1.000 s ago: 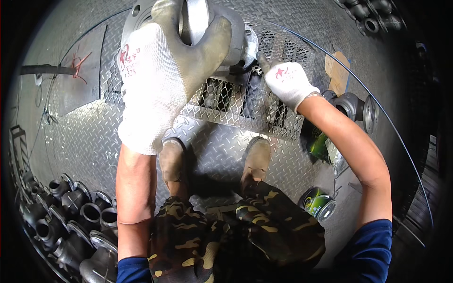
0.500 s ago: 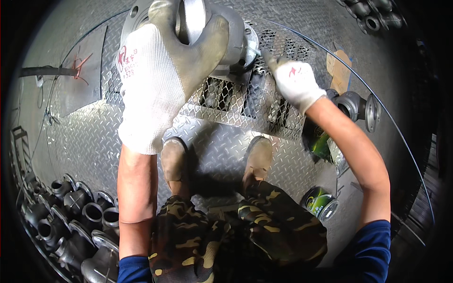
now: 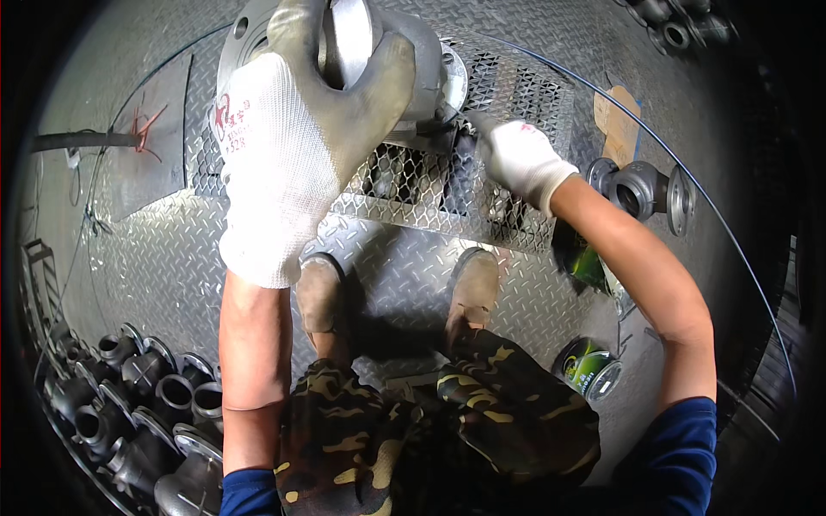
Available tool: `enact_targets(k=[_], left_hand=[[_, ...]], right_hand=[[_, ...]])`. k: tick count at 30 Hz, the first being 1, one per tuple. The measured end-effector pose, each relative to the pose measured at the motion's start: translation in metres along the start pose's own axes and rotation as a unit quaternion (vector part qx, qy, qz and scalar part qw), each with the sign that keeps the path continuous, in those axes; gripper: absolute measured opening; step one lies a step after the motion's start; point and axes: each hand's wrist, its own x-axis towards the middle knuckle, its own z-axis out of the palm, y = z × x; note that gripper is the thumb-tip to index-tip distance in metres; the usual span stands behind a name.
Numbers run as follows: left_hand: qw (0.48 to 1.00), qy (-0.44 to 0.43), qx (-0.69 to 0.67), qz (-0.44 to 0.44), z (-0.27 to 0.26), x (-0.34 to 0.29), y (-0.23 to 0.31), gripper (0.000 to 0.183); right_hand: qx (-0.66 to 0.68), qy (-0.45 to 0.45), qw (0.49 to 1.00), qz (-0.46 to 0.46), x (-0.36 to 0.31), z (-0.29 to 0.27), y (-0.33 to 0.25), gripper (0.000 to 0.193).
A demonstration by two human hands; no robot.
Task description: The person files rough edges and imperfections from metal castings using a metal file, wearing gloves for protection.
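Note:
A grey flanged metal valve body [image 3: 428,60] rests on an expanded-metal mesh stand [image 3: 404,191] at the top of the view. My left hand [image 3: 297,146], in a white glove with a grey coated palm, grips its upright round neck with thumb and fingers spread around it. My right hand [image 3: 520,159], gloved alike, is closed just below and right of the small end flange [image 3: 456,79]. Its fingers point toward the lower edge of that flange; whatever they hold is too dark and small to make out. Part of the casting lies hidden behind my left hand.
Grey flanged castings [image 3: 176,391] are piled at the lower left, with others [image 3: 675,34] at the upper right. Another casting [image 3: 637,189], brown cardboard [image 3: 618,125] and a green-and-black can [image 3: 589,370] lie to the right. A cable [image 3: 662,142] curves across the checkered steel floor.
My right hand has drawn down and slightly left, away from the small flange's face. A pale thing seen between its fingers and the flange no longer shows. The left hand keeps its grip.

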Motion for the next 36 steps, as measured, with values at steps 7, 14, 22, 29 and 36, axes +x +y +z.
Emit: enact_targets(k=[7,14,22,29,36], left_hand=[[0.993,0.069,-0.087,-0.036,0.012,-0.001,-0.006,0.065],[0.993,0.028,-0.078,-0.082,0.004,-0.017,-0.015,0.059],[0.954,0.034,-0.245,-0.170,-0.021,-0.051,-0.036,0.070],[0.928,0.077,-0.230,-0.281,-0.039,-0.087,-0.091,0.059],[0.829,0.149,-0.413,-0.347,-0.030,-0.124,-0.131,0.050]], right_hand=[[0.053,0.130,0.989,0.054,0.004,-0.005,0.013,0.043],[0.166,0.178,0.970,-0.025,-0.020,0.017,0.017,0.028],[0.679,0.142,0.699,0.177,0.006,0.016,0.011,0.023],[0.787,0.216,0.576,0.041,0.101,0.044,-0.016,0.022],[0.643,0.252,0.721,0.061,0.111,0.031,-0.035,0.020]])
